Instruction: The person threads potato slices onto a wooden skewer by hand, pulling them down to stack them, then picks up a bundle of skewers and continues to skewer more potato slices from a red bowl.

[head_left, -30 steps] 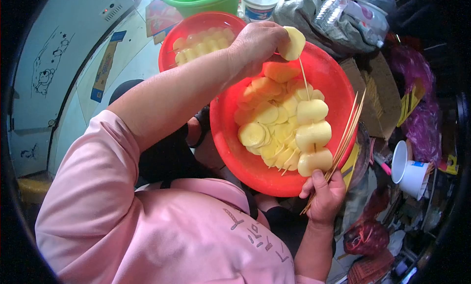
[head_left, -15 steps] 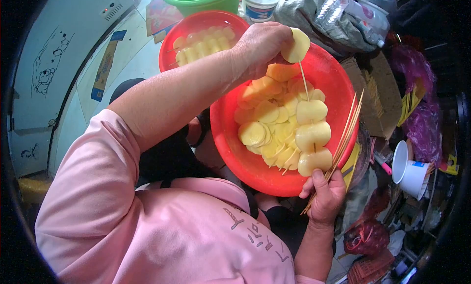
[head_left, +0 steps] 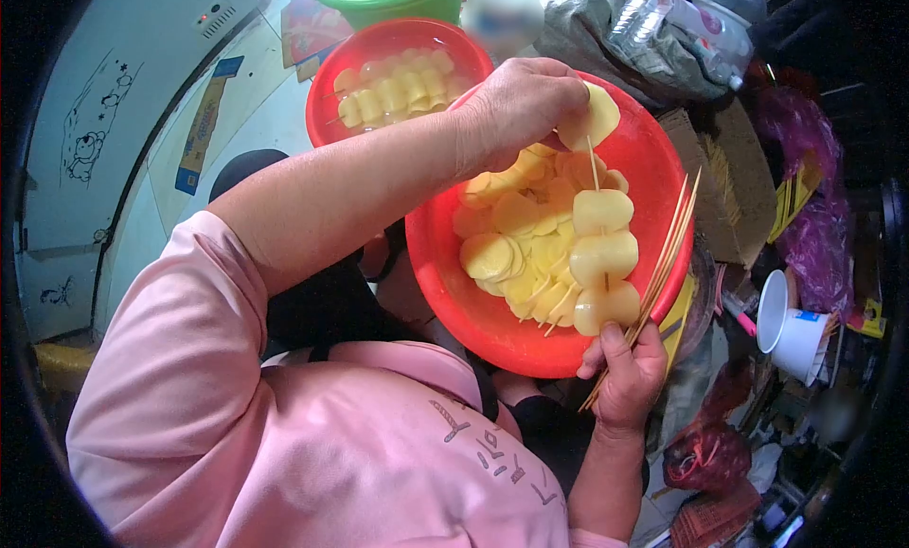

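Note:
My left hand [head_left: 525, 107] pinches a pale yellow slice [head_left: 589, 119] at the upper tip of a thin wooden skewer [head_left: 596, 172]. Three folded slices [head_left: 604, 254] are threaded lower on that skewer, with gaps of bare stick between some of them. Closed around the skewer's lower end is my right hand [head_left: 625, 368], its thumb by the lowest piece. The same hand grips several bare sticks [head_left: 668, 250] that fan upward. Beneath both hands, a large red basin [head_left: 454, 316] holds a heap of loose slices [head_left: 521, 250].
A smaller red basin [head_left: 325, 79] holds filled skewers in liquid. Behind it stands a green tub [head_left: 398, 6]. Cardboard [head_left: 748, 183], a grey sack [head_left: 578, 27] with plastic bottles and a tipped white cup [head_left: 800, 344] lie at the right.
My left hand and its slice have moved slightly right and down, and the slice is now closer to the threaded pieces. My right hand has barely moved.

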Demonstrator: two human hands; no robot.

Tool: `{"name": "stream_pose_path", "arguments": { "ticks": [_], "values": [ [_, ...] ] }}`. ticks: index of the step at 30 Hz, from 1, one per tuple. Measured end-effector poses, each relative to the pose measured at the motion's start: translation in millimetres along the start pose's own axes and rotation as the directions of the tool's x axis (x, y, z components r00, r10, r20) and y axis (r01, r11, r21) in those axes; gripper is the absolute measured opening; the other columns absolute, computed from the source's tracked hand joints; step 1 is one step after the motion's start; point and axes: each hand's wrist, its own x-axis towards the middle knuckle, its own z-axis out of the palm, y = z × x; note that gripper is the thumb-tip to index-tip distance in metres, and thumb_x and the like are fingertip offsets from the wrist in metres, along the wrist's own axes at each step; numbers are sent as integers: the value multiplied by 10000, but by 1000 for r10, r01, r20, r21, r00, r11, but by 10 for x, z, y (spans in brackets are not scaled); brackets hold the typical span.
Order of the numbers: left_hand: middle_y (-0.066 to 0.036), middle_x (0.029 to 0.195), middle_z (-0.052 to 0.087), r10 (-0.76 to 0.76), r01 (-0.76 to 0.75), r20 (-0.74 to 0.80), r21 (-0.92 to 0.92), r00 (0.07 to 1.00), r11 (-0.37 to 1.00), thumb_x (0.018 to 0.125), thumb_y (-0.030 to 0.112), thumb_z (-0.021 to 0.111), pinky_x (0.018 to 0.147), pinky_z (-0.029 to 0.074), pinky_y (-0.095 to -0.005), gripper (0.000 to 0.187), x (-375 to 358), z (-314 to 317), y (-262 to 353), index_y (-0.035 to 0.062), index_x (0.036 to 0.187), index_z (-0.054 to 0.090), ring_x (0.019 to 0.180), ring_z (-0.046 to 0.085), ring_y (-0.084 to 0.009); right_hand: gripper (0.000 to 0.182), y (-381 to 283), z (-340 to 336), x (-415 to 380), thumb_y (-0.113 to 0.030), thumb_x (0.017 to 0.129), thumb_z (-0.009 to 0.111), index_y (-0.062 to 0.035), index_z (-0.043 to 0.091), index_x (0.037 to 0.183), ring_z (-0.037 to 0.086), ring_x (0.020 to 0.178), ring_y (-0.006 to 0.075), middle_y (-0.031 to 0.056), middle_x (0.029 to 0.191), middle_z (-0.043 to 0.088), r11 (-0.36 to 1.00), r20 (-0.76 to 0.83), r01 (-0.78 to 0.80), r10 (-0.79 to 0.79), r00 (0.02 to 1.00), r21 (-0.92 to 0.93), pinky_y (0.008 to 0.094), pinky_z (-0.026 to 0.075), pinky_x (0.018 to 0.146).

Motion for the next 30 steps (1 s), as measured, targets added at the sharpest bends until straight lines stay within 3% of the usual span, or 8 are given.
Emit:
{"name": "stream_pose_path", "arguments": {
  "ticks": [7, 13, 22, 24, 25, 30],
  "values": [
    [-76, 882, 621, -63, 58, -56, -83, 996, 995, 814, 117, 608, 685, 565, -379, 177, 36, 11, 13, 45, 968, 561, 767, 650, -210, 152, -7, 0, -5, -112, 880, 567, 1, 546, 980, 500, 457, 92, 39, 610, 561, 1000, 35, 9, -9, 999, 8, 207, 425, 441],
    [-75, 909, 652, -163, 169, 47, -183, 986, 969, 855, 151, 601, 682, 556, -339, 182, 106, -85, -23, 44, 1001, 576, 784, 656, -200, 146, 8, -14, -10, -104, 877, 565, 2, 551, 976, 500, 451, 91, 38, 603, 563, 1000, 38, -19, 20, 999, -4, 203, 428, 436],
    [-94, 883, 662, -213, 212, 117, 19, 970, 977, 863, 198, 624, 661, 550, -309, 225, -16, -4, -67, -1, 967, 609, 762, 655, -184, 138, 69, 12, 1, -93, 871, 568, 1, 553, 971, 511, 467, 94, 34, 618, 567, 1000, -23, -10, 10, 1000, -6, 207, 431, 440],
    [-91, 870, 660, -264, 249, 193, 99, 945, 963, 860, 200, 631, 626, 548, -294, 232, -81, 35, -96, -5, 967, 619, 729, 652, -183, 141, 58, 2, 11, -95, 871, 570, 1, 552, 972, 512, 469, 94, 35, 617, 566, 1000, -21, -8, 7, 1000, -21, 208, 431, 441],
    [-131, 835, 648, -255, 252, 149, 39, 955, 967, 839, 161, 650, 570, 536, -284, 214, -99, 70, -101, -34, 921, 617, 654, 636, -203, 144, 51, -1, 14, -98, 871, 571, 2, 552, 973, 512, 472, 94, 36, 617, 565, 999, -19, -4, 4, 1000, -37, 209, 432, 442],
    [-127, 816, 641, -253, 247, 150, 58, 956, 967, 847, 173, 643, 571, 534, -289, 214, -66, 62, -123, -33, 897, 610, 638, 628, -200, 154, 30, 9, 16, -110, 871, 576, 2, 552, 974, 510, 469, 92, 36, 614, 563, 1000, -16, -13, 14, 1000, 8, 208, 429, 441]
  ]
}}
